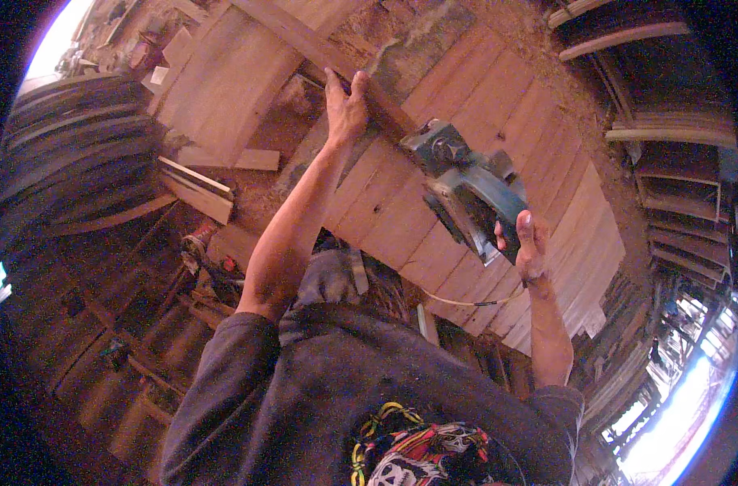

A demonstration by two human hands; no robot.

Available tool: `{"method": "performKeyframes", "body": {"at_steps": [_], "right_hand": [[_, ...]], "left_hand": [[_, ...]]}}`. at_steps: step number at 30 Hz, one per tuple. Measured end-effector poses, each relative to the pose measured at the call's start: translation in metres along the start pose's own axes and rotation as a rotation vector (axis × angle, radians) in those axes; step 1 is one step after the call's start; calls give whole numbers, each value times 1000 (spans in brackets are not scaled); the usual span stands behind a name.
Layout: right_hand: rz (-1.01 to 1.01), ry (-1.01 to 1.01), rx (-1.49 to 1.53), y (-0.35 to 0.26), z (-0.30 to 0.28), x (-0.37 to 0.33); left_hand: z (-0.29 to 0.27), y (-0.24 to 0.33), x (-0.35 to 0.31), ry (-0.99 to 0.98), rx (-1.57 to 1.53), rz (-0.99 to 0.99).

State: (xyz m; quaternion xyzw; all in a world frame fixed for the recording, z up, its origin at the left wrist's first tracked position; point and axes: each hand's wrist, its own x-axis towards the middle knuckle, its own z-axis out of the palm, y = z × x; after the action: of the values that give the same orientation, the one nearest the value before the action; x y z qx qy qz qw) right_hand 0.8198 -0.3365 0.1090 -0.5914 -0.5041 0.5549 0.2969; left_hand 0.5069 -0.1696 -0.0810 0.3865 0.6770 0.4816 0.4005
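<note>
My right hand (pixel 531 247) is wrapped round the rear handle of a teal electric hand planer (pixel 478 190). The planer is tilted, and its front end meets the end of a long narrow wooden board (pixel 304 40). From the top of the view that board slants down to the right. My left hand (pixel 347 109) grips the board a short way from the planer, with thumb and a finger showing and the other fingers hidden. A pale cord (pixel 466 302) curves from near my right wrist toward my body.
Below the planer lies a surface of wide wooden planks (pixel 499 105). Sawdust (pixel 523 28) covers the ground around it. Short offcuts (pixel 199 190) and a red-and-dark power tool (pixel 199 243) are at the left. Stacked boards (pixel 669 138) line the right side; dark folded sheeting (pixel 69 154) stands at far left.
</note>
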Motion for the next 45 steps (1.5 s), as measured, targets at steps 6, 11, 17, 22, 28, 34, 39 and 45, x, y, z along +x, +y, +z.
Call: {"method": "performKeyframes", "body": {"at_steps": [6, 11, 17, 22, 28, 34, 39, 45], "right_hand": [[20, 2, -102, 0, 0, 13], [12, -17, -133, -5, -3, 23], [2, -28, -94, -12, 6, 32], [39, -16, -107, -17, 8, 36], [32, -31, -122, -17, 9, 42], [34, -10, -131, -20, 12, 46], [28, -43, -146, -17, 11, 50], [41, -27, -149, -22, 16, 54]], "left_hand": [[2, -15, 11, -5, -62, -2], [-12, 6, 21, -17, -31, -160], [-39, -5, 57, -111, -119, -152], [-58, 29, 71, -81, 35, -172], [-70, -9, 126, -1, 155, -75], [-77, 16, 120, -130, 149, -52], [-76, -3, 131, -71, 190, -28], [-74, -7, 134, -96, 160, -57]]}}
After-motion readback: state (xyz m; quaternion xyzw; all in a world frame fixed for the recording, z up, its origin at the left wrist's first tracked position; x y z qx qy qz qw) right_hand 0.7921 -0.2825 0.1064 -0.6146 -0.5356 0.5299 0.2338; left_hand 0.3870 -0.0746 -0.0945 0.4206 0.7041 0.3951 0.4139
